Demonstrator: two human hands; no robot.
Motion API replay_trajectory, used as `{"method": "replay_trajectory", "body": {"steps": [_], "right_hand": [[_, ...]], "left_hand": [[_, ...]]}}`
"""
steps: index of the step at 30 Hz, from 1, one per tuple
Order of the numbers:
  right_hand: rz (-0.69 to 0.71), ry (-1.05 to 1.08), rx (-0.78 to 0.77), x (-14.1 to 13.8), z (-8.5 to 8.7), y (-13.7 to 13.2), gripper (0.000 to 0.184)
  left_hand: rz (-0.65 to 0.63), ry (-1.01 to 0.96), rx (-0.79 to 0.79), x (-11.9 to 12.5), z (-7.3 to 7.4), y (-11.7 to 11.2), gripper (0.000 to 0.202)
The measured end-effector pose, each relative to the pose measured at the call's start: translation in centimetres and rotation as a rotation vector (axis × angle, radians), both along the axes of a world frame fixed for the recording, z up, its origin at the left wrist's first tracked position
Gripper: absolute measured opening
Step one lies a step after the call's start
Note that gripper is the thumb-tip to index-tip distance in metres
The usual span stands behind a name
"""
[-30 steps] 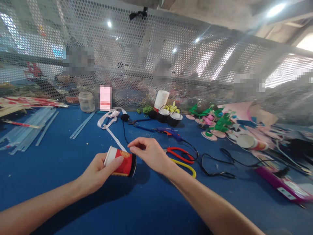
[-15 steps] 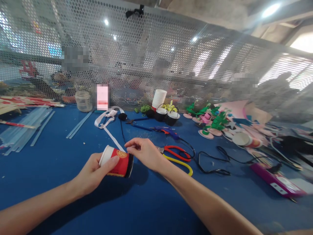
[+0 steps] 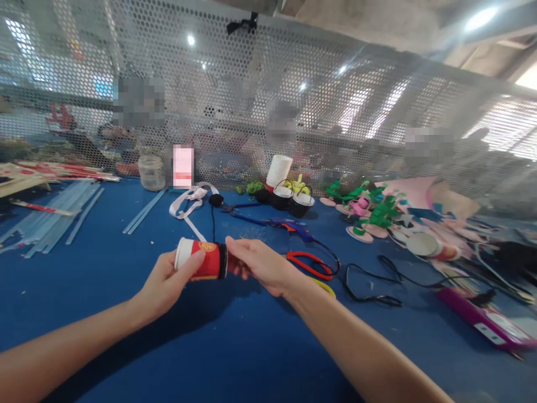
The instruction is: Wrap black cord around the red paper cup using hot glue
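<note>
Perforated panel (image 3: 235, 73) behind; left fingers (image 3: 188, 270) hold a tapered paper cup (image 3: 210, 266).

The view comes from one camera worn on the person's head, set above and behind the hands and facing forward and down over them. It is near enough that the left hand (image 3: 165, 282) and the right hand (image 3: 262, 266) show clearly around the middle, with the left forearm (image 3: 84, 338) and the right forearm (image 3: 352, 341) running in from the lower corners. The sweep is wide: the surface (image 3: 235, 347) spreads below and around the hands, a perforated screen (image 3: 235, 73) crosses beyond them, and a ceiling lamp (image 3: 481, 19) appears high beyond the right hand. The screen's top edge slopes down toward the right-hand side
</note>
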State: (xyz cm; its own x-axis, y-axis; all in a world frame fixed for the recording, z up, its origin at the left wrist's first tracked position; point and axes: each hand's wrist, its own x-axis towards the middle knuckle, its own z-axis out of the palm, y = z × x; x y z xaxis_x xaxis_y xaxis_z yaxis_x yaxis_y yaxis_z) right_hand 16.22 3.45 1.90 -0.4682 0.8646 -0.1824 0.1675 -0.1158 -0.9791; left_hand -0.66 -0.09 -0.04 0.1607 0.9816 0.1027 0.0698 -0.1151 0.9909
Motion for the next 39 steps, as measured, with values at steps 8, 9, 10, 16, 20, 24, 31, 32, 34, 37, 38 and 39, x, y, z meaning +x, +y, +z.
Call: {"method": "replay_trajectory", "body": {"steps": [8, 9, 10, 16, 20, 24, 31, 32, 34, 37, 38, 39], "right_hand": [[-0.064, 0.017, 0.238, -0.4, -0.4, -0.4, 0.025], [-0.047, -0.025, 0.326, -0.4, -0.2, -0.5, 0.024], [-0.028, -0.069, 0.407, -0.4, 0.0, -0.7, 0.023], [-0.090, -0.288, 0.600, 0.0, 0.4, -0.6, 0.032], [-0.060, -0.246, 0.637, 0.2, 0.7, -0.6, 0.043], [0.146, -0.171, 0.645, -0.3, 1.3, -2.0, 0.047], [0.191, -0.066, 0.734, -0.9, 1.0, -3.0, 0.044], [0.130, -0.097, 0.721, -0.7, 0.8, -2.5, 0.040], [-0.035, -0.162, 0.676, -0.3, 0.3, -1.0, 0.035], [-0.187, -0.276, 0.595, 0.3, -0.1, 2.2, 0.031], [-0.192, -0.354, 0.597, 0.3, -0.1, 3.5, 0.029], [-0.195, -0.401, 0.606, 0.3, 0.0, 4.7, 0.026]], "left_hand": [[-0.030, -0.178, -0.280, 0.0, 1.4, 0.8, 0.027], [-0.034, -0.251, -0.359, 0.0, 1.6, 1.0, 0.028], [-0.040, -0.302, -0.412, 0.0, 1.7, 1.1, 0.027], [-0.069, -0.250, -0.344, -0.2, 1.2, 1.0, 0.019], [-0.047, -0.193, -0.331, 0.1, 0.7, 0.6, 0.021], [-0.022, -0.130, -0.323, 0.6, 0.8, 0.3, 0.025], [0.010, -0.068, -0.291, 0.7, 0.7, 0.3, 0.023], [0.014, -0.071, -0.305, 0.7, 0.7, 0.3, 0.022], [0.023, -0.076, -0.335, 0.8, 0.7, 0.2, 0.023], [0.018, -0.069, -0.354, 1.0, 0.7, 0.1, 0.024], [0.011, -0.061, -0.356, 1.1, 0.7, 0.0, 0.025], [0.006, -0.050, -0.356, 1.1, 0.6, 0.0, 0.027]]}}
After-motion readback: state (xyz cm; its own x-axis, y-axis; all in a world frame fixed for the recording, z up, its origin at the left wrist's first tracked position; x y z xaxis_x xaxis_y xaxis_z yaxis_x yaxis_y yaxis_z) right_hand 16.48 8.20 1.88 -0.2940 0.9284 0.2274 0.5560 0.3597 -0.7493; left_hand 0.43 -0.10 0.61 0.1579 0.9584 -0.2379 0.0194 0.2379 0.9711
